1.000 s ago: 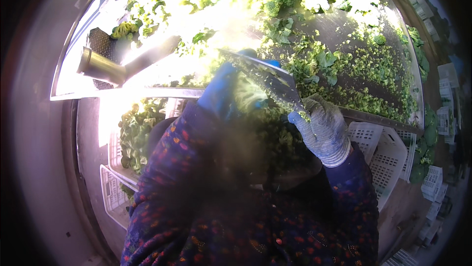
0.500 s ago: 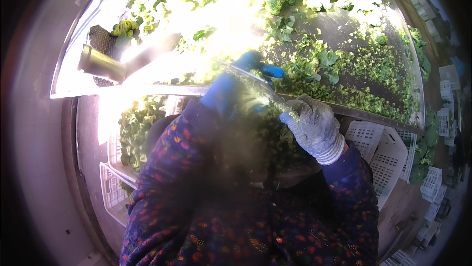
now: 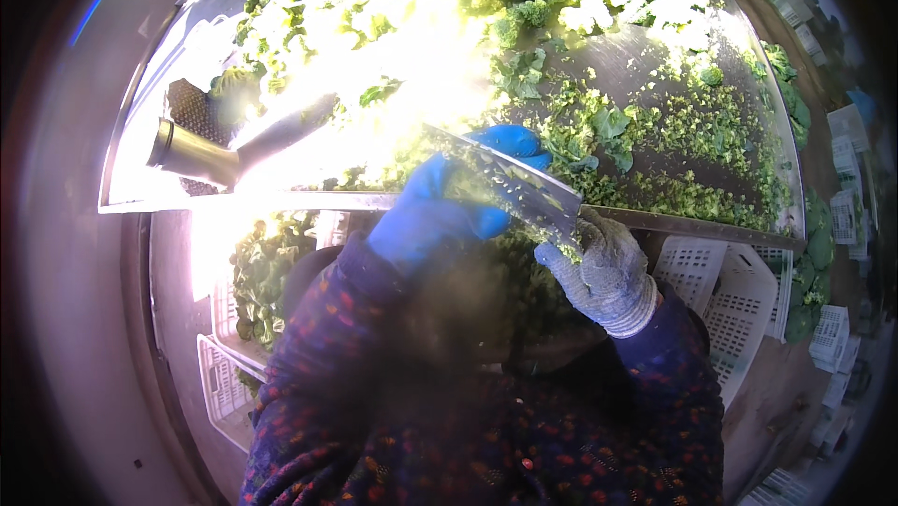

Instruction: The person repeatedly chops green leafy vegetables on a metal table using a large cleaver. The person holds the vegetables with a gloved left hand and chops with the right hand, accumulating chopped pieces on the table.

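My right hand (image 3: pixel 606 274), in a grey knit glove, is closed round the handle end of a broad-bladed knife (image 3: pixel 524 190). Green crumbs cling to its blade, which slants up to the left over the table's front edge. Beside it is my left hand (image 3: pixel 426 221) in a blue glove, thumb and fingers stretched apart on either side of the blade. The blade and glare hide part of that palm, and nothing held shows there. Chopped green bits and leaves (image 3: pixel 613 127) lie on the metal table beyond both hands.
Broccoli heads (image 3: pixel 528 15) are heaped at the table's far side. A dark cylinder (image 3: pixel 196 152) lies at the left in strong glare. White crates (image 3: pixel 739 310) stand at the lower right, another crate (image 3: pixel 224 384) at the lower left. The table's metal rim (image 3: pixel 692 224) runs across the front.
My left hand's thumb and fingers have spread apart. The knife has turned, so its broad face shows more. My right hand has moved slightly down and keeps its grip.
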`<state>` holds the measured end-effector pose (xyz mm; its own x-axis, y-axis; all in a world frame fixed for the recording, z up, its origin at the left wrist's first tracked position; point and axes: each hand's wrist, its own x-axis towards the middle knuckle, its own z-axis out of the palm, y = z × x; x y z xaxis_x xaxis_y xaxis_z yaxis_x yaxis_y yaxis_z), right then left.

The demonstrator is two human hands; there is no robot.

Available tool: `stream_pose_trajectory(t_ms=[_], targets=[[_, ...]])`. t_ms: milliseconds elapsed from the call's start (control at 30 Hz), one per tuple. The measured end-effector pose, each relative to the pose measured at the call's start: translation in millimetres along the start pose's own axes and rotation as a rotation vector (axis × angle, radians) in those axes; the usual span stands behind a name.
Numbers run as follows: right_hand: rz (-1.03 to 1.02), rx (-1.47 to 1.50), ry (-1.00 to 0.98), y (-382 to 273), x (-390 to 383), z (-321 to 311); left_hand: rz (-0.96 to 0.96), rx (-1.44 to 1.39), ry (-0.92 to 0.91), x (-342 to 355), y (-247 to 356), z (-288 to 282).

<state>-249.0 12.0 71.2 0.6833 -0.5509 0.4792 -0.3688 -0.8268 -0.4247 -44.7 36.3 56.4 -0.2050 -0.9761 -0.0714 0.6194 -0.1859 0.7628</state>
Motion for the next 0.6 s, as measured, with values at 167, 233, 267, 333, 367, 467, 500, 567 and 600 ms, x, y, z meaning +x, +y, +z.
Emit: stream_pose_trajectory(t_ms=[167,233,267,333,367,467,500,567,600], targets=[[0.131,0.122,-0.140,-2.0,2.1,11.6,-0.062,0.100,-0.119,-5.1,5.9,8.1],[0.184,0.129,-0.103,-3.5,3.5,18.6,-0.082,0.112,-0.024,-6.0,5.4,8.9],[0.159,0.085,-0.111,-3.8,4.4,20.2,-0.082,0.130,0.003,-5.6,5.0,8.5],[0.111,-0.004,-0.120,-3.2,7.0,20.4,-0.044,0.151,-0.009,-6.4,4.2,6.8],[0.096,0.121,-0.075,-1.1,9.4,19.3,-0.124,0.151,0.034,-6.8,4.0,5.5],[0.315,0.568,-0.106,7.0,16.0,9.6,-0.176,0.086,0.042,-13.1,5.5,1.3],[0.434,0.655,-0.183,9.0,15.7,2.5,-0.157,0.000,0.022,-14.3,5.5,-0.1],[0.433,0.739,-0.133,8.1,18.0,2.2,-0.187,-0.090,0.045,-16.3,5.8,-3.6],[0.592,0.854,-0.184,7.5,18.5,2.5,-0.114,-0.164,-0.078,-16.8,5.2,-5.3]])
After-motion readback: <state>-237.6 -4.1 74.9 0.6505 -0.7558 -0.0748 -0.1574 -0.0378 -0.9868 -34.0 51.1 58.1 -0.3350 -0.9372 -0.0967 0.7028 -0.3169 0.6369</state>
